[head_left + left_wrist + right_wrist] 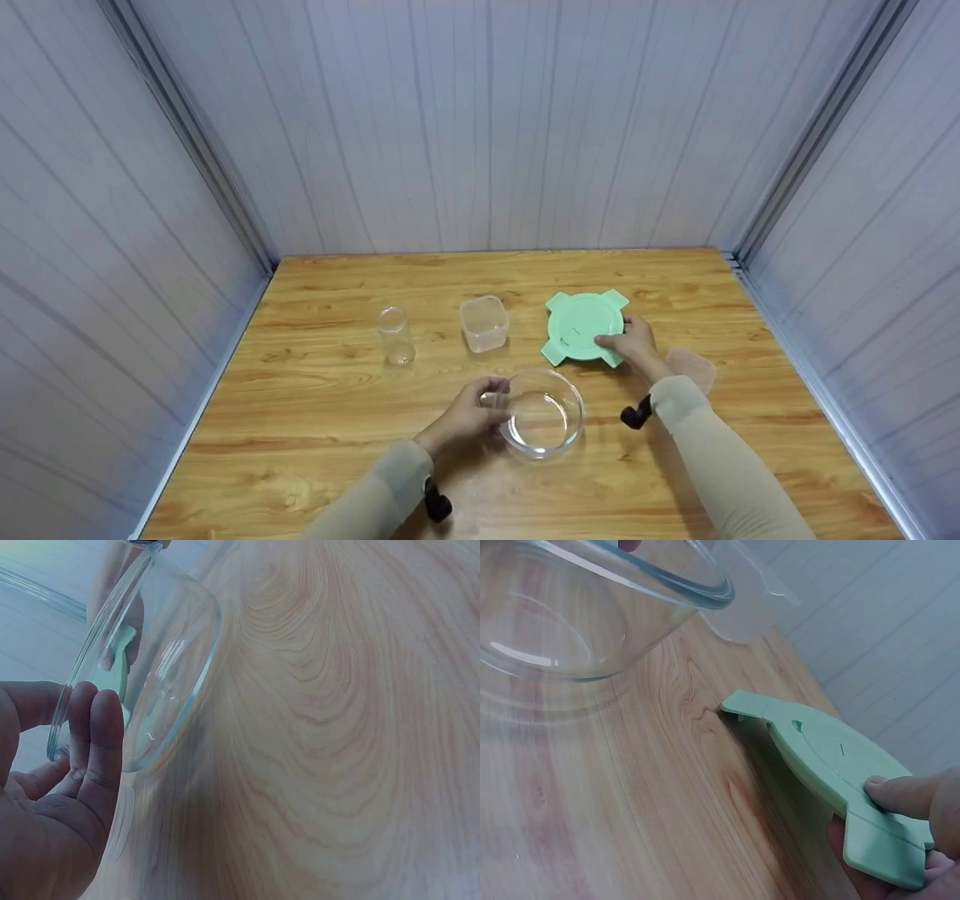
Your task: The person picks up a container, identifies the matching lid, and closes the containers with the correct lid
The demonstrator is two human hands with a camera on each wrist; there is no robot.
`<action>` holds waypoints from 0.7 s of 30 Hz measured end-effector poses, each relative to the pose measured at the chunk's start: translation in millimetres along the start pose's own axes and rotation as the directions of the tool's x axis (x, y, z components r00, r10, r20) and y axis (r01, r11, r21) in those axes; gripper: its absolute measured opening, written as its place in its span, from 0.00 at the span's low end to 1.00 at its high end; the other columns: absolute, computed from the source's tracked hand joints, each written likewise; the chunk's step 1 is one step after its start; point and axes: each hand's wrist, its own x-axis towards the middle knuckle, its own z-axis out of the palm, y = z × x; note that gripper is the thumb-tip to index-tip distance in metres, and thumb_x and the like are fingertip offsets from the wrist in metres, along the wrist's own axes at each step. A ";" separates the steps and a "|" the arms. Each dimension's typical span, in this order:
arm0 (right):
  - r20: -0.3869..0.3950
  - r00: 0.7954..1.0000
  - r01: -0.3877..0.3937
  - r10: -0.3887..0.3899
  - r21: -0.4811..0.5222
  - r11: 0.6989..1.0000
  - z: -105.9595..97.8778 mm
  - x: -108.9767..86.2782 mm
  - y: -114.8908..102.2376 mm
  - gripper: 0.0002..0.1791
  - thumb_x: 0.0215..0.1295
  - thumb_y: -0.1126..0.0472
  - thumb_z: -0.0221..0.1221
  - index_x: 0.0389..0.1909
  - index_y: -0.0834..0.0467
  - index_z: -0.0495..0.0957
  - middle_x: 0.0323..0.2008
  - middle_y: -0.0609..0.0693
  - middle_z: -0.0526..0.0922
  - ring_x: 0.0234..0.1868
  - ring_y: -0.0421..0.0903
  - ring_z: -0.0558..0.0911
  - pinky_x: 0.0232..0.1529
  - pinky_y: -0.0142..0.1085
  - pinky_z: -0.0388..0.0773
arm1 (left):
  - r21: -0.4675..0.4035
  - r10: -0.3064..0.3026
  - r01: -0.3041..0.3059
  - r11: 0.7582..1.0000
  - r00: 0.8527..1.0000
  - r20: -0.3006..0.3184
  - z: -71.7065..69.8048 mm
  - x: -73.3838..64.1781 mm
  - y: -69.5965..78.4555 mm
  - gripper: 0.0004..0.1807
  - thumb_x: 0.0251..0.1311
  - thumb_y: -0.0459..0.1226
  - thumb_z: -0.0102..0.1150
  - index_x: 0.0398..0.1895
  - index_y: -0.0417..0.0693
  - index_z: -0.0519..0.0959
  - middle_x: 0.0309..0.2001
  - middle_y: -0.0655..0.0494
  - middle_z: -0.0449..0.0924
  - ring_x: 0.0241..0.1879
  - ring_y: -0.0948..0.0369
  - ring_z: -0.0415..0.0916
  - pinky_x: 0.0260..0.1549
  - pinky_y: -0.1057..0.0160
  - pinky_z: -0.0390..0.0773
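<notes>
A round clear glass bowl is near the front middle of the table, and my left hand grips its left rim. In the left wrist view the bowl has the fingers on the outside of its wall. My right hand holds a green round lid with several flaps, thumb on top and fingers beneath. The right wrist view shows the lid tilted above the wood, with the bowl to its left.
A clear glass jar stands at the left, and a square translucent plastic container stands at the back middle. A translucent pinkish lid lies by the right wrist. Pale panels wall the table at the back and sides.
</notes>
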 end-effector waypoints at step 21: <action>-0.025 1.000 -0.009 0.015 0.219 0.976 -2.7 -12.0 -7.1 0.39 0.80 0.65 0.61 0.84 0.67 0.55 0.69 0.71 0.76 0.44 0.39 0.87 0.41 0.28 0.85 | 0.017 0.007 -0.007 1.000 1.000 0.010 0.8 0.9 0.9 0.33 0.63 0.23 0.65 0.72 0.26 0.69 0.71 0.30 0.72 0.49 0.54 0.80 0.30 0.68 0.84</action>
